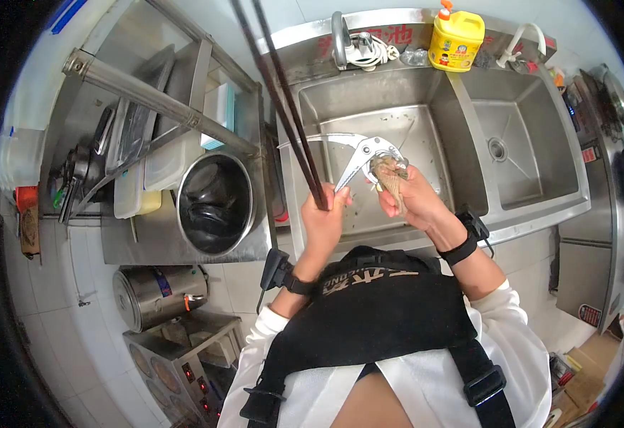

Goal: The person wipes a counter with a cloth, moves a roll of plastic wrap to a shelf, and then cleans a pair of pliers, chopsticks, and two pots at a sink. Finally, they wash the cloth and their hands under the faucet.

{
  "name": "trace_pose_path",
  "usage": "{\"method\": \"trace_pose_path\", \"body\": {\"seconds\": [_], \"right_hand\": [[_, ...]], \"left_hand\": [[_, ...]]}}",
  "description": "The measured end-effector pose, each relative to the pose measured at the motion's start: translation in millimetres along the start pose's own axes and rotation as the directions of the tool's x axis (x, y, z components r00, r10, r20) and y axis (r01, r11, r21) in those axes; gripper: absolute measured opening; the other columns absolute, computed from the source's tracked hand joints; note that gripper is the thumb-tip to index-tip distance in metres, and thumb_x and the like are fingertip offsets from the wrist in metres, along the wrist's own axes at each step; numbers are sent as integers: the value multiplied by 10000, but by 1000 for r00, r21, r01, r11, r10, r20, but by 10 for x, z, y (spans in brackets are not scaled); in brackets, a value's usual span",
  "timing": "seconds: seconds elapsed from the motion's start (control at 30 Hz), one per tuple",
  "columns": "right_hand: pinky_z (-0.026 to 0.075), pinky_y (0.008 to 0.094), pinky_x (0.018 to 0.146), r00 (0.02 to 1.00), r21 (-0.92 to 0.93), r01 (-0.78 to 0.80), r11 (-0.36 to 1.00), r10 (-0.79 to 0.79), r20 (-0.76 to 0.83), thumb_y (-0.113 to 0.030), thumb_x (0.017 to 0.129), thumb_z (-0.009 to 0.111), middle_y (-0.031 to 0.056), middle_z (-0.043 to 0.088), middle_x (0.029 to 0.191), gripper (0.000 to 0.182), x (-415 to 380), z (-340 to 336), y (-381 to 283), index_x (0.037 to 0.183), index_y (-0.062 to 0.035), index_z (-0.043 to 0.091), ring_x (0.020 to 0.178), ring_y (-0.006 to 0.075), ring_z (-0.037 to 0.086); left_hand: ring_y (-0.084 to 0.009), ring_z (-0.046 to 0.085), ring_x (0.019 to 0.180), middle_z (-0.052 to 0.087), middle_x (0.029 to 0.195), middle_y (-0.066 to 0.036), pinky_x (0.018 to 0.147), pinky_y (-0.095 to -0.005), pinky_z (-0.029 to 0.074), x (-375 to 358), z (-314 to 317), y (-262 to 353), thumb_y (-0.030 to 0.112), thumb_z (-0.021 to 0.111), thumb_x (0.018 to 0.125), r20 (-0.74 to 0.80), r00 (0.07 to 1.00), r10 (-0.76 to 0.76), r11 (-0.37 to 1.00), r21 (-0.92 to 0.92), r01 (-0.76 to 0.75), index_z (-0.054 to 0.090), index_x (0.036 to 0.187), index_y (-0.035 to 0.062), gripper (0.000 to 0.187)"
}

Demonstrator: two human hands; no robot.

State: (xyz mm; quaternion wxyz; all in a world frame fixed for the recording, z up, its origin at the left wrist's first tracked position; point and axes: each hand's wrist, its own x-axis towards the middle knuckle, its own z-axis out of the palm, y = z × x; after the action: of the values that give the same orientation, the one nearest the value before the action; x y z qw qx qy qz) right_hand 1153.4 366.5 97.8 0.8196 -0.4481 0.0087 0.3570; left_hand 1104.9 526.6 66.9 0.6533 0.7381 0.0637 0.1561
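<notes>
My left hand [323, 227] is closed around a pair of long dark chopsticks [290, 107], which point up and away. Its fingers also grip one handle of a silver pivoted, scissors-like tool [366, 150]; a thin curved arm of the tool reaches left. My right hand [421, 200] is closed on a brownish, ribbed, wet-looking piece of food [390, 178], whose exact kind I cannot tell. The tool's head meets the upper end of this piece. Both hands are over the near part of the large steel sink [408, 125], with small bits scattered on its bottom.
A smaller sink basin [515, 143] adjoins on the right. A yellow pump bottle [457, 41] and a coiled white cord [376, 53] stand along the back ledge. On the left counter, a metal bowl [249, 187] holds dark shiny contents below a steel rack [137, 89].
</notes>
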Motion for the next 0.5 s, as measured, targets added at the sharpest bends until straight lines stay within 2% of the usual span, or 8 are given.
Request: {"method": "trace_pose_path", "body": {"seconds": [0.13, 0.2, 0.3, 0.37, 0.4, 0.43, 0.47, 0.5], "right_hand": [[309, 210, 365, 995, -18, 42, 999, -40, 91, -218, 856, 506, 23, 462, 513, 209, 18, -155, 53, 937, -27, 486, 407, 108, 453], [307, 212, 364, 986, 32, 50, 998, -54, 157, -222, 852, 513, 26, 468, 526, 207, 9, -152, 38, 942, -36, 488, 418, 106, 458], [311, 217, 351, 999, 32, 31, 999, -32, 30, -228, 850, 517, 25, 442, 503, 222, -89, -20, -165, 938, -25, 487, 391, 101, 421], [342, 220, 359, 998, -194, 67, 979, -70, -8, -212, 849, 519, 39, 469, 547, 206, -146, 101, -312, 931, -25, 488, 409, 110, 452], [342, 220, 359, 997, -189, 68, 980, -71, -11, -212, 849, 519, 39, 469, 547, 206, -88, 68, -232, 931, -25, 488, 409, 110, 452], [358, 219, 363, 947, -375, 311, 873, -317, 46, -202, 850, 517, 37, 483, 578, 197, 5, 37, -122, 927, -23, 489, 426, 110, 467], [374, 217, 367, 838, -528, 516, 674, -526, 147, -192, 850, 515, 36, 497, 608, 187, 53, 15, -66, 923, -21, 490, 443, 110, 481], [374, 217, 367, 837, -528, 517, 674, -529, 144, -192, 850, 515, 36, 497, 608, 187, 42, -28, -66, 923, -21, 490, 443, 110, 481]], "left_hand": [[-110, 534, 602, 524, 653, -53, 553, -231, 415, 19, -28, -42, 48, 577, 791, 50, 999, -21, 999, -41, 23, 339, 625, 74, 291], [-120, 536, 602, 522, 650, -58, 556, -243, 425, 37, -26, -21, 33, 578, 785, 144, 983, -115, 946, -287, 153, 330, 630, 78, 296], [-122, 537, 605, 518, 639, -62, 549, -246, 429, 46, -16, 51, 26, 570, 788, 193, 980, -49, 964, -249, 97, 322, 632, 83, 299], [-121, 535, 600, 514, 628, -60, 545, -245, 427, 24, 8, 11, 27, 566, 791, 196, 980, -34, 974, -213, 77, 322, 634, 83, 295], [-120, 534, 596, 510, 618, -58, 541, -244, 426, 17, 22, 0, 29, 562, 794, 201, 980, -13, 982, -181, 51, 323, 637, 83, 291], [-120, 534, 596, 510, 618, -58, 541, -244, 426, 14, 35, 5, 29, 562, 794, 207, 978, -14, 982, -179, 52, 323, 637, 83, 291], [-118, 532, 590, 505, 608, -54, 537, -242, 425, 11, 49, 17, 32, 563, 795, 199, 980, -2, 987, -156, 34, 320, 634, 84, 295], [-117, 531, 584, 499, 598, -50, 533, -241, 423, 9, 60, 29, 34, 563, 795, 189, 982, 10, 991, -134, 16, 318, 632, 84, 299]]}}
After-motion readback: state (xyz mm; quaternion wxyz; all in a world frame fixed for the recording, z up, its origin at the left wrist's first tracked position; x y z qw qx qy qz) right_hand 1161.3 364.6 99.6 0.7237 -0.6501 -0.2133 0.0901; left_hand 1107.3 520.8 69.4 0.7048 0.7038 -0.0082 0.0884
